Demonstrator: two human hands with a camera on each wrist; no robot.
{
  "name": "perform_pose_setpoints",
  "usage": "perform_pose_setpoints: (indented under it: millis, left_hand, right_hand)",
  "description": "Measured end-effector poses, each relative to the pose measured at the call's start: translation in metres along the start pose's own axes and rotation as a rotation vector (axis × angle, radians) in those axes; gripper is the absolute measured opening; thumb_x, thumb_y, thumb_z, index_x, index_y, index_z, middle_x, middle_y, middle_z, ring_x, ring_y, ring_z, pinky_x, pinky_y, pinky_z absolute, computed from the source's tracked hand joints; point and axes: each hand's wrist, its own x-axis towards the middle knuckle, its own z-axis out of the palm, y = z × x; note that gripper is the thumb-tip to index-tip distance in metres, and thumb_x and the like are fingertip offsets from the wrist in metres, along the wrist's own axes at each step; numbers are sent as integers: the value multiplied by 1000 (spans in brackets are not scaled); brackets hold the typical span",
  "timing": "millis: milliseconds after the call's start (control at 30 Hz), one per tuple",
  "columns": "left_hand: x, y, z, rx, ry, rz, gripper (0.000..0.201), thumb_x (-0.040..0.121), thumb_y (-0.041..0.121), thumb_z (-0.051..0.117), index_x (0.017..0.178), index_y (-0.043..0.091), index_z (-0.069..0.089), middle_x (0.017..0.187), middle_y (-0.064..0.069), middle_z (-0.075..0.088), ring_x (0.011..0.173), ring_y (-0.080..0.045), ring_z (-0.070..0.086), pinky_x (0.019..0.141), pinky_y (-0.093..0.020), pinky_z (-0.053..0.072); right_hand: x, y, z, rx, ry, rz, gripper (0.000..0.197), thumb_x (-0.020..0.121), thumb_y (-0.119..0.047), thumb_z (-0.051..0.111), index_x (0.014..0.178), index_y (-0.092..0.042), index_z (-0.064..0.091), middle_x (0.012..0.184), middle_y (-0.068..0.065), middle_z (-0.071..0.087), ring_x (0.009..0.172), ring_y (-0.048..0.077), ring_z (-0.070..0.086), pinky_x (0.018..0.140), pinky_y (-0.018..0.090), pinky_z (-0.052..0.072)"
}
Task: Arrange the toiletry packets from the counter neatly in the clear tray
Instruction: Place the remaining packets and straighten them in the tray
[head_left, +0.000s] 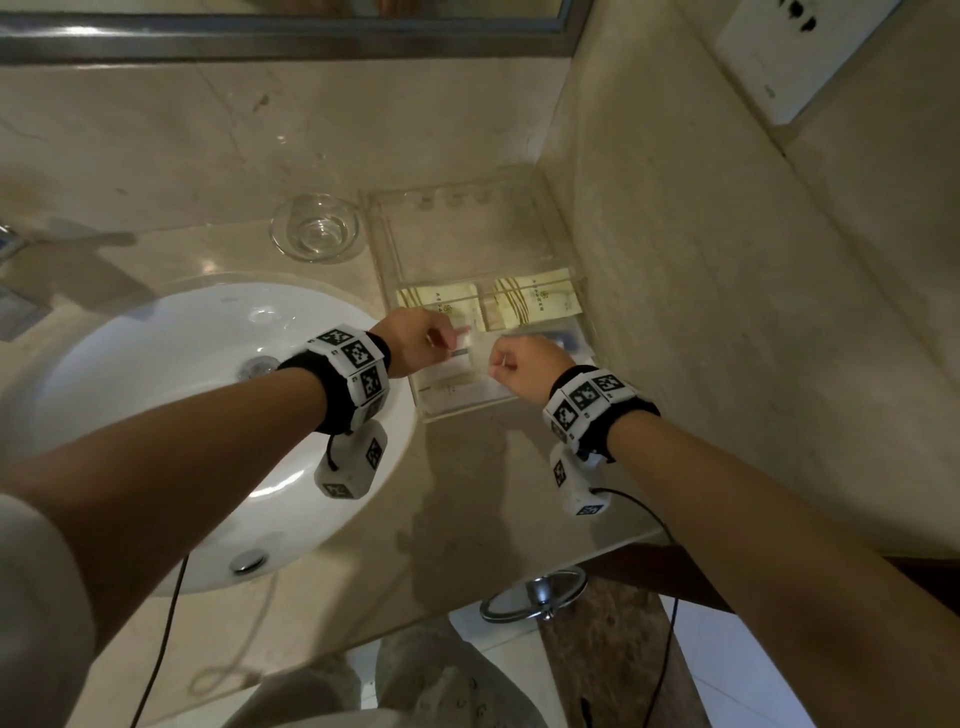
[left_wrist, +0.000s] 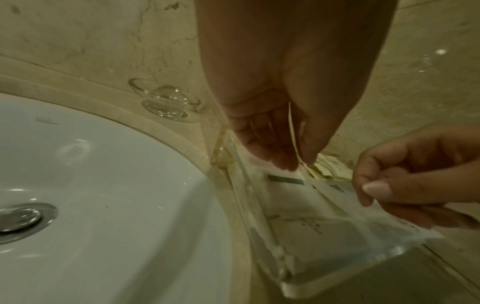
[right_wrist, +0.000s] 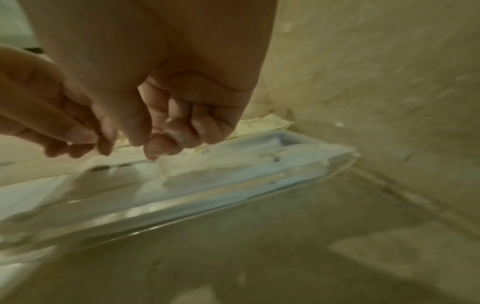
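The clear tray (head_left: 379, 249) stands on the counter between the sink and the right wall. Two cream packets with yellow stripes (head_left: 436, 299) (head_left: 535, 301) lie side by side across its middle. White packets (head_left: 457, 374) fill its near end. My left hand (head_left: 441, 338) hovers over the tray's left side and pinches a thin cream packet (left_wrist: 293, 131) that stands on edge between thumb and fingers (left_wrist: 280, 162). My right hand (head_left: 498, 361) pinches the edge of a white translucent packet (left_wrist: 337, 205) over the tray's near right part. Fingers hide the rest.
A white sink (head_left: 182, 389) lies directly left of the tray. A small glass dish (head_left: 314, 228) sits behind the sink, beside the tray's far left corner. The stone wall (head_left: 727, 312) rises close along the tray's right side. A chrome ring (head_left: 535, 592) hangs below the counter edge.
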Motion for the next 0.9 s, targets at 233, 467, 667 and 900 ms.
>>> perform_pose_setpoints:
  millis: [233,467,667,900]
  left_hand:
    - [11,22,17,0,-261,76,20,83,6,61,101,5,70,87,-2,62,82,-16,56,71,-10,43]
    - [18,30,25,16,-261,35,21,84,8,61,102,4,70,89,-5,63,66,-9,54,64,-14,44]
    - [19,32,28,83,-226,36,20,84,15,60,100,16,72,112,-2,67,107,-20,58,85,-18,36]
    - [20,37,28,80,-243,20,20,85,15,58,100,17,71,115,-2,66,109,-21,57,85,-19,36]
  right_hand:
    - [-10,39,-21,-44,54,118,21,89,-19,54,85,-1,65,83,17,64,82,30,61,78,33,50]
    - [-21,51,-23,-168,2,149,27,93,-18,49,113,-13,65,119,11,64,108,27,60,96,34,48]
    - [-24,54,-19,-231,78,112,31,96,-23,43,112,-17,69,117,8,67,106,26,62,94,36,50]
    - [-22,58,-19,-307,92,123,36,97,-22,37,93,-12,71,90,11,67,74,22,52,74,30,49]
